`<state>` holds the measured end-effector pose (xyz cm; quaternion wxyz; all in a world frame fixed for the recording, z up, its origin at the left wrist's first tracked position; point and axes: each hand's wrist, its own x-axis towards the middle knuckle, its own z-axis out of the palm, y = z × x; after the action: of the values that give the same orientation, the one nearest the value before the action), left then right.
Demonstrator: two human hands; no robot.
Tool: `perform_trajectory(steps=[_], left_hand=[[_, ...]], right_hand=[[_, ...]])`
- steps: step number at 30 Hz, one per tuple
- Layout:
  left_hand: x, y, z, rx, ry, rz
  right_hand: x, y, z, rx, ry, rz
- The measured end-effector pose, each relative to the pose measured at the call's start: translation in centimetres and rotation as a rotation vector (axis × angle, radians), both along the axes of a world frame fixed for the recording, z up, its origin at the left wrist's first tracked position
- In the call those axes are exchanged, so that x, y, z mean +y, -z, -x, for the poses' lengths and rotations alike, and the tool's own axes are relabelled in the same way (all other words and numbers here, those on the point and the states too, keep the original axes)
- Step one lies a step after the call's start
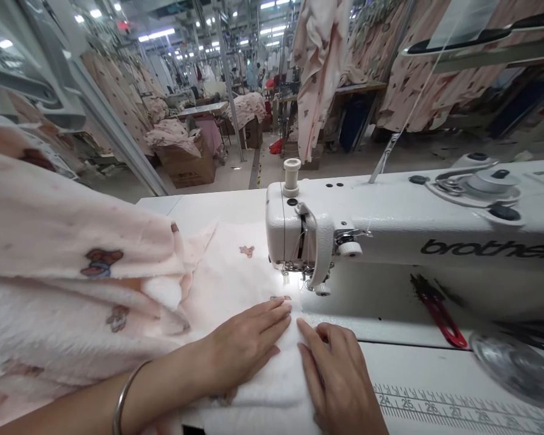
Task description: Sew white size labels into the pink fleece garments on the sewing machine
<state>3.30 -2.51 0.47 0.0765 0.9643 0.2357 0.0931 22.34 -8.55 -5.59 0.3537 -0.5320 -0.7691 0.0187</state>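
Note:
A pale pink fleece fabric [236, 284] printed with small brown bears lies on the sewing machine bed and reaches up under the presser area. My left hand [249, 341] rests flat on it, fingers stretched toward the needle. At the fabric's right edge is my right hand [338, 368], its thumb and index fingertip at the edge and the other fingers curled. The white sewing machine head [294, 229] stands just beyond my fingertips, its lamp lighting the cloth. The needle tip is too small to make out.
A bulky heap of the same fleece [72, 241] rises at left. Red-handled thread snips [439, 311] lie under the machine arm, near a clear round dish [517, 368]. A printed ruler scale [453, 411] runs along the table front. Cardboard boxes [188, 163] stand beyond.

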Motion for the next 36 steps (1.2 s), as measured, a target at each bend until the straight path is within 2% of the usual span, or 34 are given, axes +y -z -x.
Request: perform_trajectory(steps=[4,11,23,36], left_hand=[[0.26,1.03,0.13,0.041,0.001,-0.02],[0.3,1.36,0.66,0.014,0.009,0.031],[0.35,1.13,0.66,0.058,0.02,0.005],[0.26,1.18,0.45,0.08,0.038,-0.033]], right_hand=[[0.05,0.22,-0.14,-0.004,-0.005,0.026],[-0.21,-0.41,-0.18,-0.028,0.004,0.053],[-0.5,-0.44,-0.24,-0.037,0.004,0.082],[-0.63,-0.24,-0.16,-0.084,0.016,0.038]])
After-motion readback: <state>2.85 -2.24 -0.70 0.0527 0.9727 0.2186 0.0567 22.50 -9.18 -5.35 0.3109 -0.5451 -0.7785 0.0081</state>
